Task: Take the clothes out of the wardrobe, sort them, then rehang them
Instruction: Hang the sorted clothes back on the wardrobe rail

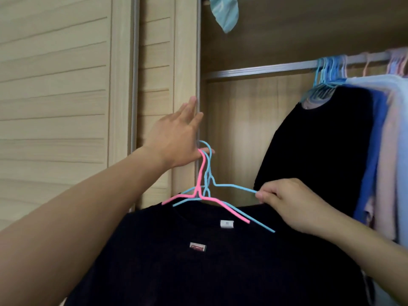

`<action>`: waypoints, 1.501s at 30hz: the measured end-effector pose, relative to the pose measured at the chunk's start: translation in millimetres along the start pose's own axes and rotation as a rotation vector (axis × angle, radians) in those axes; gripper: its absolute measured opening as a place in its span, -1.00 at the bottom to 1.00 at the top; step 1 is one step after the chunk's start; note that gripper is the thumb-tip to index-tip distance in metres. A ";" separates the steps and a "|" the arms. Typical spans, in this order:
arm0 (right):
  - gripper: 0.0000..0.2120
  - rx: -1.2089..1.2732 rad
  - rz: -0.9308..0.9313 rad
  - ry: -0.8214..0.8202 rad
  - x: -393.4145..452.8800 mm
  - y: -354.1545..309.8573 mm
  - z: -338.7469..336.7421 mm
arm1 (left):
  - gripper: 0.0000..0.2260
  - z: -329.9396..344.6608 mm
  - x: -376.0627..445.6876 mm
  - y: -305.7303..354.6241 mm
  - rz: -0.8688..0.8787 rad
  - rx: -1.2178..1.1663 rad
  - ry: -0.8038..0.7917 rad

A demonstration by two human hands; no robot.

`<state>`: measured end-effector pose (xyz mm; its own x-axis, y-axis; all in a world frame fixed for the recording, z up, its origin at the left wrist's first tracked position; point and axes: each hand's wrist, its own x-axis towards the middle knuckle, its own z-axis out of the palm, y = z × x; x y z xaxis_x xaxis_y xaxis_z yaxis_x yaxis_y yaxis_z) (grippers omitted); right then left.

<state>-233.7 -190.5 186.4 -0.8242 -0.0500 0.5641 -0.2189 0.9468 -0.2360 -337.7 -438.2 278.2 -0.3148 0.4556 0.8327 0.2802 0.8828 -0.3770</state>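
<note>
Hanging below the left hand (174,140), the large black soft-fabric T-shirt (209,257) fills the lower view; it looks light and limp, so I judge it will sag and slide if held by the cloth. Far to the right of both hands, a row of hung clothes (364,140) is crowded on the silver metal rail (260,69). The thin blue and pink wire hangers (206,186) seem stiff but springy, and tangle easily. The left hand has its fingers spread almost straight, with the hooks hanging over its thumb. The right hand (289,206) pinches one blue hanger's shoulder wire; that looks the safer place to hold.
</note>
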 end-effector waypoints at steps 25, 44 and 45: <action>-0.77 -0.967 0.621 0.774 95.3 58.3 -249.6 | -0.33 -25.0 28.4 21.4 -0.044 0.223 0.040; -0.70 -0.874 0.377 0.545 218.6 29.7 -195.2 | -0.19 24.2 46.0 7.5 -0.238 0.110 0.094; -0.71 -0.880 0.398 0.545 223.2 31.4 -198.1 | -0.19 25.3 46.5 7.9 -0.244 0.107 0.101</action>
<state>-321.1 -108.8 461.7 -0.3654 0.2500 0.8966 0.6363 0.7701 0.0446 -373.1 -407.1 303.7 -0.2679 0.2187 0.9383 0.1085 0.9745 -0.1962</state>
